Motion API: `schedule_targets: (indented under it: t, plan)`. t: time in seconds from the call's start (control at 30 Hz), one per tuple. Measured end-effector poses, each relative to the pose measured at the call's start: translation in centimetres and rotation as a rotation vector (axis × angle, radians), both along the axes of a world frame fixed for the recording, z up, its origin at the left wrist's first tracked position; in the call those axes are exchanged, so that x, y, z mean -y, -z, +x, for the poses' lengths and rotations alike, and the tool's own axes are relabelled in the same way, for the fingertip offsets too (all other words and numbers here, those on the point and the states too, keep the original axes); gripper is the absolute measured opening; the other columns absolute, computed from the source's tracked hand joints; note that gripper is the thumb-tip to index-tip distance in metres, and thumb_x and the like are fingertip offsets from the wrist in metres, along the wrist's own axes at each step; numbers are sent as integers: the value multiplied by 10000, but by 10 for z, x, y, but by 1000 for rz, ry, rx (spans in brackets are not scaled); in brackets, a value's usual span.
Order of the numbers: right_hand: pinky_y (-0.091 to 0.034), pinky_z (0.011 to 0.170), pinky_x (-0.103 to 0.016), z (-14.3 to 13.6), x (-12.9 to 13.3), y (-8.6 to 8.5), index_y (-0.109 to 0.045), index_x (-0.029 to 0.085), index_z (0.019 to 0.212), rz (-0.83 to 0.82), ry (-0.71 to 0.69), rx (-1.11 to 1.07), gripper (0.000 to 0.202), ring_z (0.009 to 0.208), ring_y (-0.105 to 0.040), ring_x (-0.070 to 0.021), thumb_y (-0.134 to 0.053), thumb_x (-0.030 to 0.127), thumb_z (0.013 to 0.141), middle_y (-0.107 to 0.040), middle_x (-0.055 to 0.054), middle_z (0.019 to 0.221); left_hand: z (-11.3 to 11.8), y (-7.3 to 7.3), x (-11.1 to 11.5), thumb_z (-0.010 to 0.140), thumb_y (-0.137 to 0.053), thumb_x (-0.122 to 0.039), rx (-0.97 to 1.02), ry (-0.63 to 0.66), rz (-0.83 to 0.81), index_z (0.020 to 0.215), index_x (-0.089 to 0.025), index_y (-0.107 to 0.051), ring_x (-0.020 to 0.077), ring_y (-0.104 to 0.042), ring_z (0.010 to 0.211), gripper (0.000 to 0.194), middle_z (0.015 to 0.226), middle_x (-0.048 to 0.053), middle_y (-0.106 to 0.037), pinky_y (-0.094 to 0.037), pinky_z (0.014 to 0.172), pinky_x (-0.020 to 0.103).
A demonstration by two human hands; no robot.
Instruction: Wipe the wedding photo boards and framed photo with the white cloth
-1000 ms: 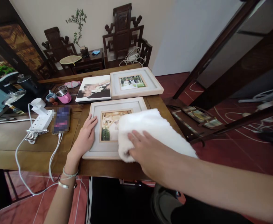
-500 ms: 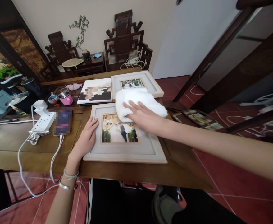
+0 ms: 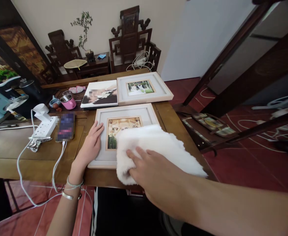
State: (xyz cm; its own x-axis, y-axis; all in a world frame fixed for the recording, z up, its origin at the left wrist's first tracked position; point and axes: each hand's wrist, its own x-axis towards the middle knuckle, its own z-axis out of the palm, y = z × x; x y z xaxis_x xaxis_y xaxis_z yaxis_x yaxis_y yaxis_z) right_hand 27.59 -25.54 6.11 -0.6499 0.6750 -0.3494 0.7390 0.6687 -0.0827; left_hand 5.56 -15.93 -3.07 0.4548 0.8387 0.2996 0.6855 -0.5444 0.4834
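A pale-framed photo (image 3: 101,137) lies flat near the table's front edge, its picture partly covered. Over its right side and lower edge spreads a fluffy white cloth (image 3: 158,141), which also hangs past the frame to the right. My right hand (image 3: 153,173) presses on the cloth, fingers bent into its pile and thumb tucked at its lower left. Resting along the frame's left edge is my left hand (image 3: 92,142), fingers stretched out flat. Behind stand a second framed photo (image 3: 162,90) and a white-edged photo panel (image 3: 102,95), both lying on the table.
To the left are a phone (image 3: 65,126) on a charging cable, a white power strip (image 3: 45,126), a pink mug (image 3: 68,102) and a dark kettle (image 3: 30,90). Dark wooden chairs (image 3: 130,32) stand beyond the table (image 3: 81,149). A wooden rack with a bag (image 3: 212,124) is at right.
My right hand has drawn the cloth down toward me, from the frame's upper right to its lower right, where it spreads wider. The left hand has stayed on the frame's edge.
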Motion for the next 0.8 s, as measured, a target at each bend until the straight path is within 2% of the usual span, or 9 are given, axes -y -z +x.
schedule_targets:
  t: [0.1,0.27,0.37,0.43,0.5,0.6,0.73,0.8]
  plan:
    - [-432,976,-511,4,-10,10,-658,147,1160,29,25,-25,474,1303,-389,-426,-682,133,687,-385,-211,1461,-1,1,-1,942,-323,-164,-12,8,6,1346,-149,-486,233,-234,1438,436,1447,126,-453,-239,1163,504]
    - [-254,1103,-522,25,-68,40,-639,91,1160,266,110,-74,401,1387,-225,-398,-525,34,780,-279,-202,1518,-2,1,-1,948,-321,-166,-11,16,6,1345,-152,-485,228,-236,1437,431,1449,123,-451,-244,1161,500]
    - [-210,1102,-560,33,-100,46,-617,70,1183,353,133,-55,401,1401,-157,-415,-519,40,795,-223,-217,1535,-2,0,0,948,-321,-166,1,18,3,1348,-164,-483,224,-234,1438,431,1454,115,-447,-243,1160,502]
    - [-204,1092,-586,30,-107,46,-633,75,1162,343,140,-7,382,1397,-155,-432,-543,51,791,-216,-208,1541,-2,0,1,949,-321,-168,5,13,0,1347,-155,-485,223,-235,1438,431,1452,122,-448,-241,1162,497]
    - [-226,1075,-605,22,-100,43,-653,78,1135,320,156,19,366,1382,-188,-454,-570,53,779,-234,-210,1534,-1,0,0,948,-323,-167,9,10,-1,1348,-155,-486,222,-238,1437,431,1448,125,-453,-240,1162,498]
    - [-293,1042,-618,7,-68,32,-674,105,1123,239,170,50,393,1345,-266,-481,-637,67,734,-284,-219,1510,-1,0,0,945,-323,-162,11,11,3,1356,-174,-479,225,-238,1437,440,1447,117,-456,-237,1161,510]
    - [-411,972,-595,-7,-18,8,-647,200,1201,-15,40,72,654,1295,-364,-483,-788,142,565,-351,-213,1480,1,-1,1,944,-329,-176,-12,-7,-6,1368,-169,-465,230,-234,1438,445,1453,116,-449,-234,1164,507]
    - [-447,939,-588,-11,-1,0,-666,209,1173,-85,-18,39,606,1267,-414,-469,-765,129,581,-395,-220,1451,2,-2,1,949,-331,-194,-21,-13,-11,1366,-147,-465,233,-234,1437,441,1454,126,-445,-234,1165,501]
